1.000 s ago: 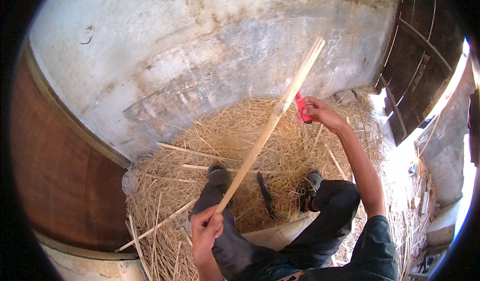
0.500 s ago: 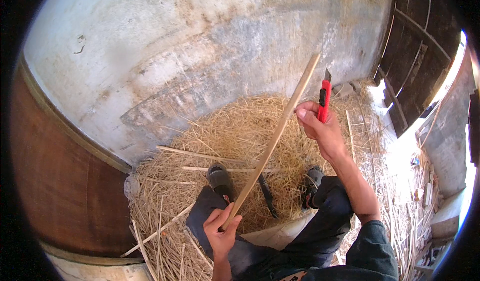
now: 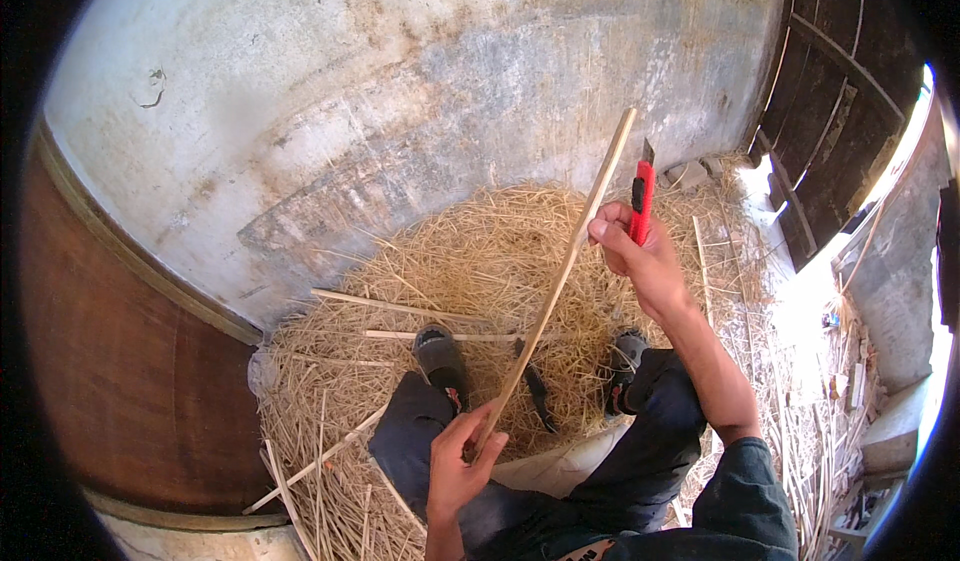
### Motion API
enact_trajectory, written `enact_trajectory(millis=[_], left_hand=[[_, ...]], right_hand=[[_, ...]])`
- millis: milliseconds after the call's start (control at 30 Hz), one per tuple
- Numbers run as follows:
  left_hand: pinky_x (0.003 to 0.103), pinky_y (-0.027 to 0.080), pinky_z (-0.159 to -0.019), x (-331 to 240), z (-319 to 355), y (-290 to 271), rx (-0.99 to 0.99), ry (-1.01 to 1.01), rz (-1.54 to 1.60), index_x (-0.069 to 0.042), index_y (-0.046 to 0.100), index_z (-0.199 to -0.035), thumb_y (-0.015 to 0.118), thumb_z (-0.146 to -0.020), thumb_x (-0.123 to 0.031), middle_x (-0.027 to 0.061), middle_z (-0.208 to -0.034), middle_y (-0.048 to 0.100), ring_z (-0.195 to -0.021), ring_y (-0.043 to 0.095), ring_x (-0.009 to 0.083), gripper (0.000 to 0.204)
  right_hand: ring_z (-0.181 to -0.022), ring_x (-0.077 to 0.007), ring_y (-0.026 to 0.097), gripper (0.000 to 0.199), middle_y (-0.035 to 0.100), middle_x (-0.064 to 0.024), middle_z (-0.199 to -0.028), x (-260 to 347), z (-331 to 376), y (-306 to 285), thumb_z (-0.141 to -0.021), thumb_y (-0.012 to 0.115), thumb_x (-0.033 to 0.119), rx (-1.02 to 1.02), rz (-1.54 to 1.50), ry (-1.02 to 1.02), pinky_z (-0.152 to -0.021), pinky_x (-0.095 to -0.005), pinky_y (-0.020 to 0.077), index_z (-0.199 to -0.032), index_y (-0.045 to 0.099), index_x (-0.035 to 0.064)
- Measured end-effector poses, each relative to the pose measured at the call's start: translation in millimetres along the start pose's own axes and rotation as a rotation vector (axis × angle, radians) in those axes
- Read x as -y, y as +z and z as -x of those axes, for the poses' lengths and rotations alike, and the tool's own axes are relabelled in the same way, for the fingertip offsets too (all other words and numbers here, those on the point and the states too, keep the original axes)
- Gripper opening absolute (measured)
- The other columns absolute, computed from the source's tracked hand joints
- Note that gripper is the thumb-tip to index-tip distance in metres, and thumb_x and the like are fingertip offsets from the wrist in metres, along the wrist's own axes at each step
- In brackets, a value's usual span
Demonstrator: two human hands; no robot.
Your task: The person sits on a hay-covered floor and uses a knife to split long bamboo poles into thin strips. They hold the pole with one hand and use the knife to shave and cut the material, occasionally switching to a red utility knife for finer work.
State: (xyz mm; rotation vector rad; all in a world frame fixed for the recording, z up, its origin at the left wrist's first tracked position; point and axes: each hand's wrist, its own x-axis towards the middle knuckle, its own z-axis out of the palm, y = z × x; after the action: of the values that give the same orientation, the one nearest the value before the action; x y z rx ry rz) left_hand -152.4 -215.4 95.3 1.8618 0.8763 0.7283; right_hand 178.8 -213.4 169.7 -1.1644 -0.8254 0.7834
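With the left hand (image 3: 462, 461) gripping the stick (image 3: 560, 276) low and the right hand (image 3: 640, 251) closed on the knife (image 3: 641, 196), a slip could cut the thigh.

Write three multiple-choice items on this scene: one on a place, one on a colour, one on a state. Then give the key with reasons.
1. Where does the left hand hold the long stick?
A. its lower end
B. its middle
C. its top tip

2. What colour is the utility knife in the right hand?
A. blue
B. red
C. yellow

3. How does the knife's blade stand?
A. folded away
B. snapped off on the straw
C. slid out, pointing up

Key: 1 A, the fingers close on the stick's bottom end above the knees. 2 B, its body is red with a black slider. 3 C, a dark blade tip shows above the red body.
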Motion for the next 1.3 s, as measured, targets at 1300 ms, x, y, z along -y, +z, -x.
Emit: enact_trajectory(millis=[1300], left_hand=[[0.025, 0.035, -0.052, -45, -46, 31, 0.272, -0.148, 0.543, 0.0, 0.058, -0.116, 0.046, -0.107, -0.04, -0.0005, -0.079, 0.051, -0.057, 0.039, 0.0058, 0.042]], right_hand=[[-0.086, -0.0095, 0.056, 0.027, 0.065, -0.0004, -0.09, 4, 47, 31, -0.097, 0.068, 0.022, 0.151, 0.14, -0.118, -0.082, -0.0281, 0.0451, -0.109, 0.066, -0.0016]])
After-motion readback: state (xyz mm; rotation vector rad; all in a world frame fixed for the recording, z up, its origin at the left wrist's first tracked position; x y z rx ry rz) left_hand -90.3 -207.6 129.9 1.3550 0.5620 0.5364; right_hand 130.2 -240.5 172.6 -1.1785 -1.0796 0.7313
